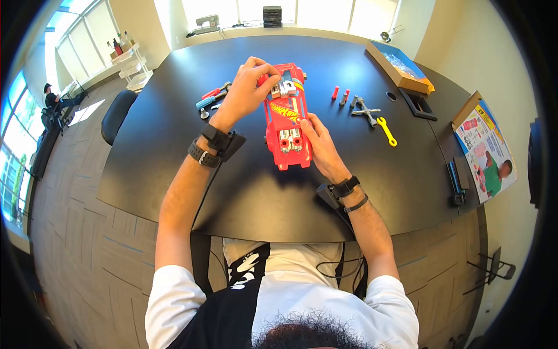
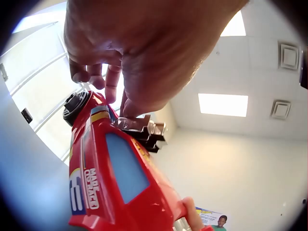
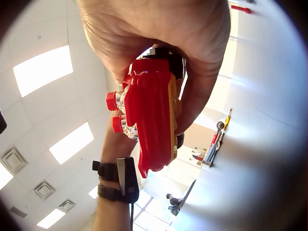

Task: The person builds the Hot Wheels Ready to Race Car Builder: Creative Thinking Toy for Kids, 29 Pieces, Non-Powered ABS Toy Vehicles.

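A red toy car (image 1: 278, 127) with yellow lettering is held up over the dark table (image 1: 232, 192). My right hand (image 1: 324, 150) grips its near right side, thumb on top and fingers round the edge; in the right wrist view the hand (image 3: 159, 29) straddles the body. At the far end, my left hand (image 1: 251, 88) pinches a silver engine piece (image 1: 285, 88) on top of the car. The left wrist view shows the thumb against this silver piece (image 2: 137, 125), beside a black wheel (image 2: 77, 103). Two red-tipped silver pipes (image 1: 290, 139) stand at the near end.
Red and blue toy tools (image 1: 210, 99) lie left of the car. On the right are small red pieces (image 1: 335, 92), a grey cross-shaped wrench (image 1: 365, 112) and a yellow wrench (image 1: 386, 132). An open box (image 1: 401, 67) and a printed box (image 1: 485, 148) stand further right.
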A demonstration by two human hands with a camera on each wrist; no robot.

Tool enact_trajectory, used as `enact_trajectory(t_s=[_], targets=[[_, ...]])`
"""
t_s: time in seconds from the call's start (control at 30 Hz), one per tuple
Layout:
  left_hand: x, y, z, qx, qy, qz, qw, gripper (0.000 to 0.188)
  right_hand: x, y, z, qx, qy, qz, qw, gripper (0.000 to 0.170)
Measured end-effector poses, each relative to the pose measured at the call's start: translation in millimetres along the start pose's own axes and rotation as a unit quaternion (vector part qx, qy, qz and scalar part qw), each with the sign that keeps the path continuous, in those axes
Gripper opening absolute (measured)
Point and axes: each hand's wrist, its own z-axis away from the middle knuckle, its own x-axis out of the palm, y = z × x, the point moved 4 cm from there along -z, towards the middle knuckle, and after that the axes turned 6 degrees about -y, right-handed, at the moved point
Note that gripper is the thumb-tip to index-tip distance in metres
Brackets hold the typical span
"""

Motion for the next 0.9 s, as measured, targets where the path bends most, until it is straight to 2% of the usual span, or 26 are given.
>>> enact_trajectory(t_s=[0.07,0.17,0.3,0.47,0.8,0.9], targets=[[1,3,3,0.042,0.060,-0.101,0.992,0.020,1,-1,0,0.001,0.001,-0.001,1.000,0.044],[-1,-1,0,-0.002,0.091,-0.034,0.995,0.020,2,-4,2,0.004,0.003,0.004,1.000,0.044],[-14,22,5,-0.030,0.036,-0.023,0.999,0.028,-1,-1,0,-0.003,0.001,0.003,1.000,0.043],[-9,16,10,-0.030,-0.015,-0.015,0.999,0.042,-2,-1,0,0.000,-0.001,-0.002,1.000,0.042],[-9,11,5,0.004,0.006,-0.024,1.000,0.041,0,-1,1,0.005,0.003,-0.009,1.000,0.043],[-10,8,5,0.011,-0.004,-0.027,1.000,0.046,-1,0,0,0.004,0.003,-0.003,1.000,0.043]])
